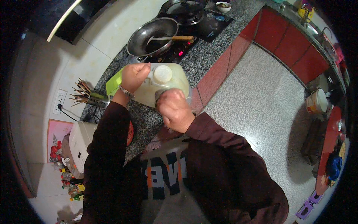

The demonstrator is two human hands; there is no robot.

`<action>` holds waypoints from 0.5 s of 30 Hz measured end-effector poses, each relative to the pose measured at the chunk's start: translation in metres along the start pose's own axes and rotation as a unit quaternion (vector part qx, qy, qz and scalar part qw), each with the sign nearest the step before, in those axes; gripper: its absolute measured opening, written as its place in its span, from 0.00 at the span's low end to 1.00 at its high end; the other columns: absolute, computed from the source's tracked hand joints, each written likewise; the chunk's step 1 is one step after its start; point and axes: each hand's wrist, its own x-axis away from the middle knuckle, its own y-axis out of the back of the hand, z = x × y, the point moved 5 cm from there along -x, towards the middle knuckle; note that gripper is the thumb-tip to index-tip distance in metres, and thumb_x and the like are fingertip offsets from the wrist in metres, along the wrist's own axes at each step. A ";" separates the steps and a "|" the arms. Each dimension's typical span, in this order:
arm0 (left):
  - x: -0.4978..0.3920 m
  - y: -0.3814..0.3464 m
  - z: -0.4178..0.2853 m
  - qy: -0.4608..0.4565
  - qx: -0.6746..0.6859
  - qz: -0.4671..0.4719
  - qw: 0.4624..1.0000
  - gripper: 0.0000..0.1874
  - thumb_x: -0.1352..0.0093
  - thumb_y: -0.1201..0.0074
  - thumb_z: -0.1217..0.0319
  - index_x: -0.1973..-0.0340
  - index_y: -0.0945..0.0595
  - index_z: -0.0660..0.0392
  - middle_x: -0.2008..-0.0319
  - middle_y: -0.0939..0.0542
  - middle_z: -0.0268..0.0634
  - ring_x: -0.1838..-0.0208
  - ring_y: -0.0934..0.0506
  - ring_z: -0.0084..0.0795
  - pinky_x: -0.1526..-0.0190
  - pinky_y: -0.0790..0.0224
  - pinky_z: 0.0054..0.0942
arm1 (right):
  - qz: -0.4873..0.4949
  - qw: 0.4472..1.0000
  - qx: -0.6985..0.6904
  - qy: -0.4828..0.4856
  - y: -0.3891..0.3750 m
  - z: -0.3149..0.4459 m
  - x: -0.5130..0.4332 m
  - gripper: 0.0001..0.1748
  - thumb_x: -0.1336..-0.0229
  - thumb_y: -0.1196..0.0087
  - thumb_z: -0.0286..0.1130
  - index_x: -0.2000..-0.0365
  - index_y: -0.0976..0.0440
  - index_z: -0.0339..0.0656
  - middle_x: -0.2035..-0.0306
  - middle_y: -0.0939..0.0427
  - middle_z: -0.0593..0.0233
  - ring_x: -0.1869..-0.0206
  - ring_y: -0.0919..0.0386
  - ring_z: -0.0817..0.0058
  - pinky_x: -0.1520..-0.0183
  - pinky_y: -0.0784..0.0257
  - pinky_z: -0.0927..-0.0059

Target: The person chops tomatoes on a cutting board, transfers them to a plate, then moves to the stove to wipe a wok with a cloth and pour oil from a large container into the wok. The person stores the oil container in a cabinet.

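Note:
My left hand (135, 77) is closed around the handle of a large translucent plastic jug (179, 74) with a white screw cap (163, 74). The jug holds something pale yellow and stands or hangs over the granite counter; its underside is hidden. My right hand (176, 109), slightly blurred, is a fist against the near side of the jug. A dark, rounded thing shows beside its fingers, but what it is, and whether the hand grips it, cannot be told. Beyond the jug, a wok (152, 36) sits on a lit induction cooktop (179, 53), with a wooden-handled spatula (181, 37) resting in it.
A chopstick holder (99, 99) and a lime-green object (114, 82) are at the left by the wall. A white appliance (82, 142) stands nearer. Another dark pan (183, 8) and a small bowl (223, 6) are at the back. The granite counter's edge runs along red cabinets (223, 67).

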 end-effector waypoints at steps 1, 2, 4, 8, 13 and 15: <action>0.002 -0.001 -0.001 0.004 0.025 0.024 0.999 0.21 0.32 0.50 0.60 0.81 0.23 0.64 0.87 0.32 0.41 0.82 0.31 0.23 0.77 0.40 0.30 | 0.026 0.999 -0.037 0.006 0.000 0.005 0.002 0.13 0.65 0.50 0.17 0.71 0.29 0.37 0.65 0.27 0.58 0.58 0.29 0.57 0.53 0.34 0.60; 0.003 0.001 -0.003 -0.002 0.050 0.034 0.998 0.20 0.32 0.50 0.60 0.80 0.23 0.64 0.86 0.30 0.41 0.81 0.30 0.23 0.76 0.38 0.29 | 0.071 0.995 -0.069 -0.010 -0.001 0.005 0.003 0.14 0.64 0.51 0.16 0.70 0.29 0.37 0.64 0.26 0.58 0.58 0.28 0.58 0.53 0.33 0.62; 0.007 0.002 -0.003 0.018 0.037 0.084 0.996 0.17 0.33 0.50 0.61 0.74 0.20 0.63 0.81 0.24 0.42 0.78 0.27 0.26 0.72 0.35 0.27 | -0.044 0.987 -0.109 -0.110 0.021 -0.008 0.005 0.14 0.60 0.54 0.15 0.68 0.29 0.38 0.64 0.26 0.59 0.58 0.27 0.63 0.53 0.32 0.64; 0.005 0.009 -0.010 -0.060 -0.038 0.118 0.990 0.14 0.35 0.49 0.64 0.77 0.21 0.61 0.81 0.24 0.39 0.75 0.27 0.32 0.68 0.36 0.32 | -0.256 0.806 -0.300 -0.441 0.045 -0.062 0.024 0.14 0.49 0.59 0.18 0.61 0.31 0.37 0.60 0.25 0.64 0.56 0.28 0.73 0.49 0.32 0.70; 0.027 0.014 -0.019 -0.155 -0.204 -0.066 0.964 0.10 0.36 0.48 0.68 0.77 0.23 0.59 0.75 0.26 0.38 0.66 0.29 0.39 0.62 0.40 0.36 | -0.209 0.845 -0.335 -0.362 0.032 -0.065 0.002 0.19 0.44 0.57 0.20 0.50 0.34 0.39 0.53 0.26 0.65 0.51 0.28 0.75 0.45 0.33 0.72; 0.037 0.013 -0.013 -0.125 -0.146 -0.148 0.970 0.10 0.38 0.46 0.67 0.80 0.23 0.57 0.76 0.25 0.38 0.67 0.28 0.41 0.64 0.40 0.37 | -0.062 0.921 -0.231 -0.307 0.019 -0.054 -0.012 0.22 0.48 0.54 0.19 0.50 0.31 0.39 0.53 0.26 0.61 0.49 0.27 0.71 0.45 0.32 0.70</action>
